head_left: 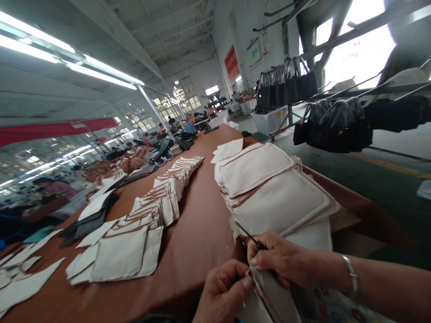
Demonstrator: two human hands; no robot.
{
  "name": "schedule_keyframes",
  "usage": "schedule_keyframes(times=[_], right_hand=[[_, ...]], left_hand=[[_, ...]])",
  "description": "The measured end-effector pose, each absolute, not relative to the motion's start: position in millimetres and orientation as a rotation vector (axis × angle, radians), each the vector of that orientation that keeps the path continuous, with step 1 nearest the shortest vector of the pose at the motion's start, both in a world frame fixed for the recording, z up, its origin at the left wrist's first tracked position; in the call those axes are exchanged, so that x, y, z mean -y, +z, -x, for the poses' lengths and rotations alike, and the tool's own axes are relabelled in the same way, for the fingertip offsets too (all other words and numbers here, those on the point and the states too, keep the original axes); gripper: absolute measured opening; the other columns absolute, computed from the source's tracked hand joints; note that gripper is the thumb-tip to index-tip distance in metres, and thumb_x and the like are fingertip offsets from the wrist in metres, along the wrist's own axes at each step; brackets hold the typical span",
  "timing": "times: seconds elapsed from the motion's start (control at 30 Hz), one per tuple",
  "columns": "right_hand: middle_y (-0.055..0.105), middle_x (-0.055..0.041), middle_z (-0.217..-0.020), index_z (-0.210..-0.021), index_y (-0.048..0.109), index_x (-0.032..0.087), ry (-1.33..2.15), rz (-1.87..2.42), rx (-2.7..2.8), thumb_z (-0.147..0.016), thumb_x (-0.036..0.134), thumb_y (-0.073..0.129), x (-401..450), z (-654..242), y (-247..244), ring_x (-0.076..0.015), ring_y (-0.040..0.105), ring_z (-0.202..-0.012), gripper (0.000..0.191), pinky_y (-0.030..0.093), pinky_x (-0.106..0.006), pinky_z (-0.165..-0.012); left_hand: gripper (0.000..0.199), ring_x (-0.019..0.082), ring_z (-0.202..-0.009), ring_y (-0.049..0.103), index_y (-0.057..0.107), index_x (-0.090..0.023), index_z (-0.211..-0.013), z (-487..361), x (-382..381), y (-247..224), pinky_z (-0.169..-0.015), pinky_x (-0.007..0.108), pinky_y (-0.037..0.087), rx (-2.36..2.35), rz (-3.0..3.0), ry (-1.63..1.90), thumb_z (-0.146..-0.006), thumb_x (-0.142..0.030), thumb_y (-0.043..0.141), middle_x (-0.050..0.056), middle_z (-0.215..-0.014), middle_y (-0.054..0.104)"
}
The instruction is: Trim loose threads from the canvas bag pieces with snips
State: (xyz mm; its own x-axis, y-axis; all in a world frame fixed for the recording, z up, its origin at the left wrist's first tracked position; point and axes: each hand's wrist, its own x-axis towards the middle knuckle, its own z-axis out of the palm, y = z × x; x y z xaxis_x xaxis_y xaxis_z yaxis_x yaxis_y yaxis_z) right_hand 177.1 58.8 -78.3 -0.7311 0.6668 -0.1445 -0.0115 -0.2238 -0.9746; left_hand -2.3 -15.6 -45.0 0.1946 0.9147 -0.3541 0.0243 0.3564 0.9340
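Note:
At the lower edge of the head view, a cream bag panel point(278, 301) with a brown edge hangs between my two hands. My left hand point(224, 291) is closed, its thumb and fingers pinching the panel's edge. Close beside it, my right hand point(286, 258) is wrapped around a slim dark pointed tool point(247, 232), whose tip points up and left. The fingers of that hand also touch the panel; the tool's exact kind is hidden by the grip. Just beyond my hands lies a stack of cream bag panels point(283, 206) with rounded corners and brown strips.
Overlapping cream pieces point(119, 255) run in a row along the left of the brown-covered table point(202, 224). Dark and white panels point(92, 215) lie farther left. Black handbags point(333, 130) hang on a rack at right, near a white bin point(269, 121). Other people sit farther back.

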Motion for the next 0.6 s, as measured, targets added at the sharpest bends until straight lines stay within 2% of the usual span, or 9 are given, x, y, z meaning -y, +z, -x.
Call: schedule_keyframes(times=[0.1, 0.2, 0.3, 0.47, 0.6], right_hand=[[0.038, 0.009, -0.056, -0.079, 0.052, 0.018, 2.001, 0.744, 1.566, -0.083, 0.03, 0.053, -57.1, -178.3, -73.1, -0.005, 0.026, -0.036, 0.012, 0.024, -0.016, -0.029], [0.044, 0.007, -0.061, -0.082, 0.054, 0.016, 1.871, 0.671, 1.668, -0.081, 0.039, 0.064, -57.2, -180.7, -64.8, -0.0053, 0.035, -0.046, 0.025, 0.029, -0.015, -0.039], [0.051, 0.0056, -0.066, -0.082, 0.057, 0.014, 1.679, 0.68, 1.824, -0.066, 0.026, 0.078, -58.3, -181.7, -60.3, -0.0072, 0.04, -0.059, 0.029, 0.033, -0.016, -0.049], [0.058, 0.0032, -0.064, -0.074, 0.06, 0.013, 1.595, 0.767, 1.927, -0.069, 0.012, 0.062, -59.7, -181.5, -62.0, -0.0092, 0.047, -0.059, 0.006, 0.037, -0.018, -0.052], [0.058, 0.0041, -0.064, -0.072, 0.06, 0.014, 1.499, 0.768, 1.942, -0.067, 0.008, 0.059, -58.1, -181.9, -66.1, -0.0086, 0.047, -0.057, 0.009, 0.035, -0.017, -0.05]], left_hand=[[0.042, 0.007, -0.052, 0.036, 0.061, -0.014, -0.074, 3.6, 14.7, -48.8, -0.051, 0.022, 0.024, -1.299, -1.05, 0.773, -0.071, -0.054, 0.075, -0.003, -0.06, 0.051], [0.045, 0.009, -0.055, 0.036, 0.061, -0.014, -0.073, 4.7, 11.3, -51.7, -0.052, 0.023, 0.025, -1.406, -1.134, 0.728, -0.071, -0.058, 0.07, -0.003, -0.061, 0.049], [0.038, 0.012, -0.062, 0.041, 0.062, -0.014, -0.071, 2.5, 8.9, -48.7, -0.056, 0.024, 0.03, -1.459, -1.25, 0.727, -0.071, -0.052, 0.068, -0.001, -0.064, 0.052], [0.032, 0.014, -0.062, 0.045, 0.065, -0.016, -0.068, -7.7, 12.3, -37.3, -0.055, 0.024, 0.032, -1.585, -1.431, 0.731, -0.08, -0.045, 0.061, 0.0, -0.063, 0.054], [0.03, 0.013, -0.058, 0.04, 0.064, -0.016, -0.068, -8.3, 12.4, -38.7, -0.052, 0.025, 0.027, -1.572, -1.416, 0.719, -0.08, -0.044, 0.061, -0.001, -0.062, 0.051]])
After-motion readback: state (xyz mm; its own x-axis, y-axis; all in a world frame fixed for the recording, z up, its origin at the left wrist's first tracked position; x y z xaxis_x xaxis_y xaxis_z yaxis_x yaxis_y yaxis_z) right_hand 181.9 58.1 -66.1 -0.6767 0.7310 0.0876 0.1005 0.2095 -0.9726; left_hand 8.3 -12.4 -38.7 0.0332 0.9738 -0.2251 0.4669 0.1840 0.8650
